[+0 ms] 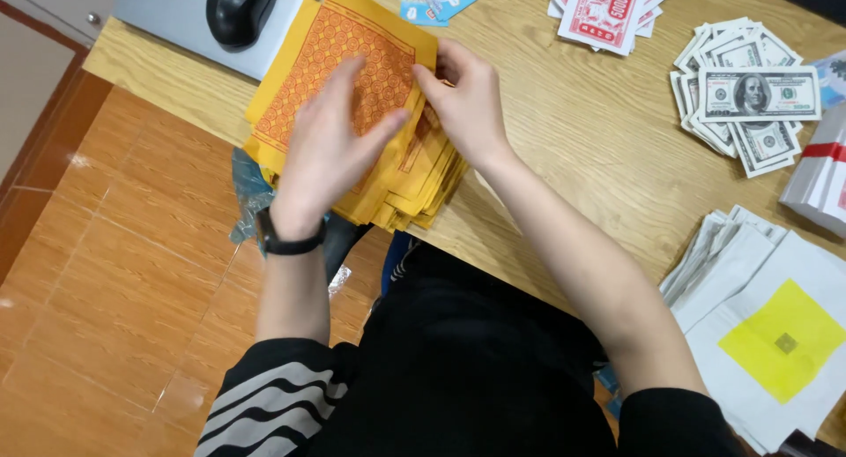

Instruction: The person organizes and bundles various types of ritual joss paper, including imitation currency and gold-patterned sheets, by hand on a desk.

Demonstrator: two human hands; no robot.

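A thick stack of yellow paper sheets [339, 47] with an orange printed pattern lies at the near edge of a wooden table [564, 131]. My left hand [330, 148], with a black wristband, rests flat on top of the stack with fingers spread. Beside it, my right hand [467, 100] pinches the edge of the upper sheets at the stack's right side. The lower sheets fan out below the hands.
A fanned pile of banknote-style papers [749, 100] lies at the right, red-and-white printed notes [608, 7] at the top. White sheets with a yellow square [780, 338] sit at lower right. A black object [238, 7] rests on a grey surface at top left. Orange tiled floor lies left.
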